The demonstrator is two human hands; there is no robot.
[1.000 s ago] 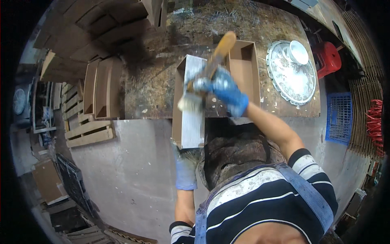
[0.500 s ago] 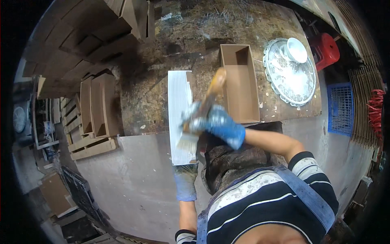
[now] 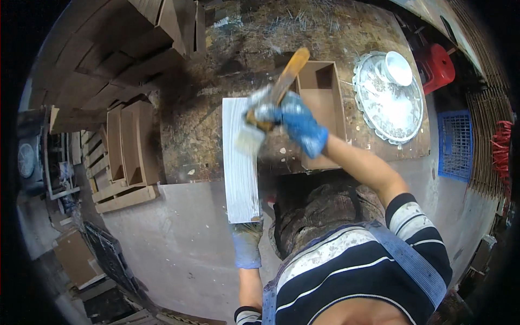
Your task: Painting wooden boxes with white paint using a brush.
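Observation:
In my gloved right hand (image 3: 295,119) is a wide paintbrush (image 3: 295,67), its wooden handle pointing up and away. The pale bristles touch or hover just over a long narrow box-like piece (image 3: 239,181), whose upper face is coated white with streaks along its length. My gloved left hand (image 3: 247,244) grips the near end of this piece, which juts past the table edge; its fingers are partly hidden underneath. Right of it, an open brown box (image 3: 324,103) lies on the worn table (image 3: 189,157), partly behind my right hand and forearm.
A paint-smeared scalloped tray (image 3: 379,122) at the right bears a white bowl (image 3: 397,69). Brown boxes (image 3: 130,143) stand at the left on a wooden pallet (image 3: 127,199), with more stacked behind. A red stool (image 3: 439,67) and blue crate (image 3: 455,143) stand beyond the table's right side.
My right hand and the brush have moved away from me, up along the white face. The white coat now reaches closer to that face's right edge. My left hand stays at the near end.

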